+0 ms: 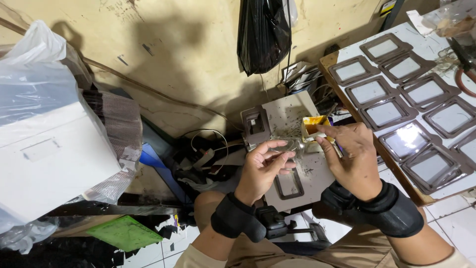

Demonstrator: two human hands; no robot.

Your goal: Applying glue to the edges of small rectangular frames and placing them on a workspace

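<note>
**A:** What is in the grip?

**B:** The left hand (263, 166) has its fingers pinched closed on a small clear plastic piece (287, 147), held just above a grey work board (290, 116) that rests across the person's lap. The right hand (353, 159) is curled, its fingertips at the rim of a small yellow-stained glue pot (313, 126); something thin appears to be held between its fingers, though exactly what cannot be made out.

**A:** And the clear piece, where does it sit?

**B:** Between the two hands, right beside the pot, over the middle of the board.

**A:** What else is on the board?

**B:** A brown frame (289, 184) lies flat near its lower edge, under the left hand. A second brown frame (256, 125) stands at the far left corner.

**A:** Further out?

**B:** Black wrist bands (233, 218) ring both forearms. To the right, a white table (421, 44) carries rows of brown frames with clear windows (426, 92). A black plastic bag (263, 32) hangs on the stained wall above. To the left sits a white box (49, 154) under a clear bag, with a green sheet (124, 232) on the tiled floor among dark scraps.
</note>
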